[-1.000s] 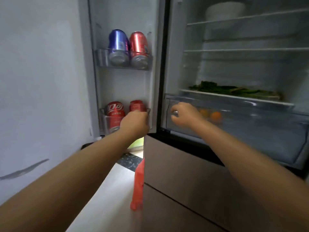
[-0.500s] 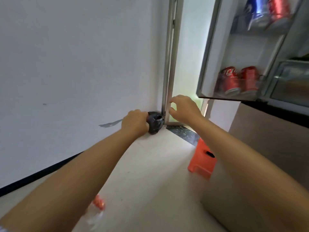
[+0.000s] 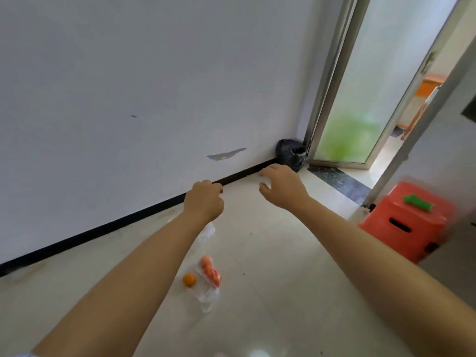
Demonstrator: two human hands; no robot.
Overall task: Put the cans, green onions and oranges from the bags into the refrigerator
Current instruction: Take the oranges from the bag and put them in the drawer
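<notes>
Small round orange (image 3: 189, 279) beside clear crumpled plastic bag (image 3: 208, 287): likely light, firm, prone to roll; cup it whole. Left hand (image 3: 204, 200) curled, empty; right hand (image 3: 282, 185) spread.

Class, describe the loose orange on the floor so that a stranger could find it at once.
Start at the white wall with its black skirting, then look down the pale tiled floor between the two forearms. The orange lies bare beside a clear plastic bag; unlike the reddish items bagged there, it is unwrapped.

Text: none can be read.
Can (image 3: 211, 272): red, its print too blurred to make out.
Stool (image 3: 408, 220): no lettering shows.
</notes>
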